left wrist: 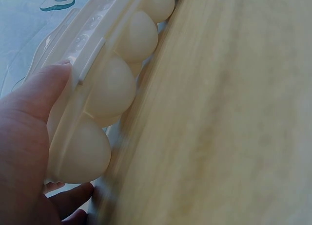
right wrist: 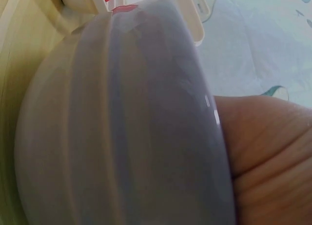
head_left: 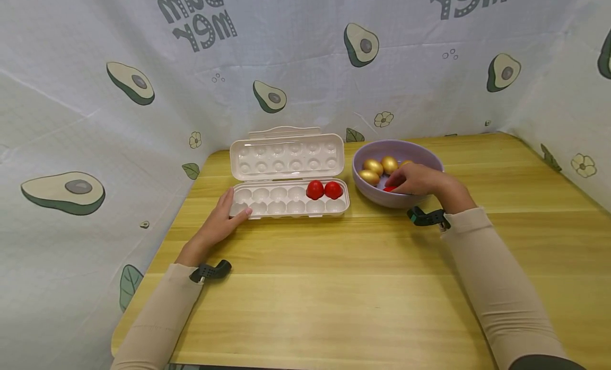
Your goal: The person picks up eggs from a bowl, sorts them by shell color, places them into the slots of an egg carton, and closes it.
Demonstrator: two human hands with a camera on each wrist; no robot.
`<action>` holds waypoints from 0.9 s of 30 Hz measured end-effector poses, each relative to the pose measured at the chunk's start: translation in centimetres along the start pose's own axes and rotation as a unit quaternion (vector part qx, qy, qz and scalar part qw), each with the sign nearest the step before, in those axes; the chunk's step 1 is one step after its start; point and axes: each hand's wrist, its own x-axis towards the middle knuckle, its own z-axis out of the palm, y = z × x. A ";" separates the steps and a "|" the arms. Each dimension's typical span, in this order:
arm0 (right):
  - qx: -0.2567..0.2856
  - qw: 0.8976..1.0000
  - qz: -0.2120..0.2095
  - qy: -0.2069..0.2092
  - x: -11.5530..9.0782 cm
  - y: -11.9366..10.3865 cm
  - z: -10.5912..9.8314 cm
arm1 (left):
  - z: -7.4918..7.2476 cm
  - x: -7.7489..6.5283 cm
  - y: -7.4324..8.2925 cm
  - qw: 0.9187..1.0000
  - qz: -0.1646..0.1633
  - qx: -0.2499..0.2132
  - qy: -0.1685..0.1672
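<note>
A white plastic egg carton (head_left: 299, 206) lies with its lid (head_left: 286, 157) raised, and two red eggs (head_left: 315, 190) sit side by side in its back row at the right. My left hand (head_left: 219, 221) grips the carton's left end. In the left wrist view, the thumb (left wrist: 48, 86) lies over the rim and fingertips show below the cups. My right hand (head_left: 415, 180) reaches down into a purple bowl (head_left: 382, 196) and pinches a red egg (head_left: 390, 188), mostly hidden by the fingers. Several golden eggs (head_left: 373, 166) lie in the bowl. The bowl's wall (right wrist: 136, 122) hides the fingers in the right wrist view.
Both carton and bowl stand towards the back of a wooden table (head_left: 324, 290), the bowl just right of the carton. A white cloth (head_left: 305, 68) printed with avocados hangs behind the table and along its sides.
</note>
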 end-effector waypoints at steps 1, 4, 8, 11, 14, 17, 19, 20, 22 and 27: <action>-0.001 1.000 -0.001 -0.001 0.0 0.0 0.0 | 0.0 0.0 0.0 1.000 0.001 -0.001 0.000; -0.002 1.000 0.003 -0.001 0.1 0.0 0.1 | 0.1 0.0 0.0 1.000 -0.001 -0.002 -0.001; -0.003 1.000 0.006 0.002 0.2 0.2 0.1 | 0.0 -0.1 -0.1 1.000 -0.001 0.001 0.000; -0.003 1.000 0.003 0.005 0.2 0.2 0.1 | 0.0 0.0 -0.2 1.000 0.001 0.001 0.001; -0.001 1.000 0.000 0.006 0.1 0.2 0.1 | 0.0 0.1 -0.1 1.000 0.002 0.005 0.001; 0.001 1.000 -0.002 0.008 0.0 0.2 0.0 | 0.0 0.1 -0.1 1.000 0.004 0.011 0.001; -0.002 1.000 -0.003 0.011 0.0 0.3 0.0 | 0.0 0.1 -0.1 1.000 0.005 0.013 0.002; -0.002 1.000 -0.005 0.012 0.0 0.3 0.0 | 0.0 0.1 -0.1 1.000 0.006 0.014 0.002; -0.003 1.000 0.000 0.015 0.1 0.3 -0.1 | 0.0 0.1 -0.2 1.000 0.006 0.014 0.001; 0.012 1.000 0.011 0.021 0.2 0.3 -0.2 | 0.0 0.1 -0.2 1.000 0.007 0.013 0.002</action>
